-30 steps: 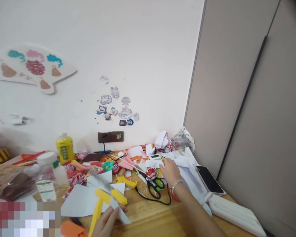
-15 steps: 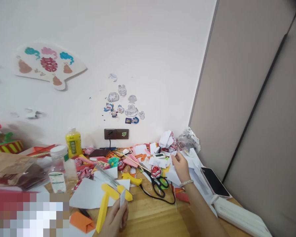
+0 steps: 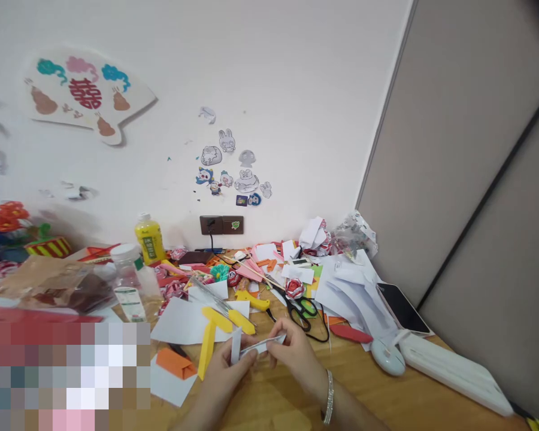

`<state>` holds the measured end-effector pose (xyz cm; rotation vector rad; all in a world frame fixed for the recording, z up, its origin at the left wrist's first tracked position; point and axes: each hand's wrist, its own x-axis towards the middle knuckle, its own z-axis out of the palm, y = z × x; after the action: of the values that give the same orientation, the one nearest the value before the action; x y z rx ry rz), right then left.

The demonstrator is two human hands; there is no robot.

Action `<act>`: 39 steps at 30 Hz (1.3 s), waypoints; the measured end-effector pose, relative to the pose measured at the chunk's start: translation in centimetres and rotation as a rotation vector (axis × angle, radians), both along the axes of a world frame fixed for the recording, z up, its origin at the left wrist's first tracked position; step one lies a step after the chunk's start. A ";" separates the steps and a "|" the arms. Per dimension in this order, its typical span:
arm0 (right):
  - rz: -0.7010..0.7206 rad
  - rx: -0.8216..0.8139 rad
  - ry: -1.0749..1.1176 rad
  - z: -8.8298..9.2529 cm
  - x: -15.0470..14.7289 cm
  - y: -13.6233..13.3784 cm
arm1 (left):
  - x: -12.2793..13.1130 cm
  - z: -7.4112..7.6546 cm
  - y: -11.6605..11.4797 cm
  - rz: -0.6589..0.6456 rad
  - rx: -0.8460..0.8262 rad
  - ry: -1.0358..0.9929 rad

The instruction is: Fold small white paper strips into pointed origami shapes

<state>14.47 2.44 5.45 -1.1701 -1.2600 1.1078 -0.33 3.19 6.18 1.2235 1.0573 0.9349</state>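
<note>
Both hands are low in the middle of the view, just above the wooden surface (image 3: 269, 407), and they meet on a white paper strip (image 3: 259, 346). The left hand (image 3: 227, 374) has its fingers closed on the strip's left end, which is bent upward. The right hand (image 3: 296, 359) pinches the other end between thumb and fingertips, so the strip sits right between the two, lifted off the wood. There's a beaded bracelet (image 3: 329, 398) on the right wrist.

Just left of the left hand are some yellow paper pieces (image 3: 209, 338) on top of a white sheet (image 3: 177, 320), with an orange folded paper (image 3: 175, 362) a bit further left. Right behind the right hand is a pair of black scissors (image 3: 305, 308) next to a little red-and-white paper flower (image 3: 294, 287). Off to the right of that hand are loose white papers (image 3: 350, 287), a phone (image 3: 404, 308) and a pale mouse (image 3: 387, 356). Far left of the left hand is a clear bottle (image 3: 128, 281), with a yellow bottle (image 3: 150, 239) beyond it near the wall.
</note>
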 end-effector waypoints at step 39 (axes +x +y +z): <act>0.048 0.194 -0.106 -1.9 -1.4 0.1 | 0.2 -1.2 0.0 -0.125 0.115 -0.143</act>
<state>13.09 2.50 3.52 -1.0673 -1.4500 0.9446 -0.11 3.16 5.01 1.2818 0.8143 0.9809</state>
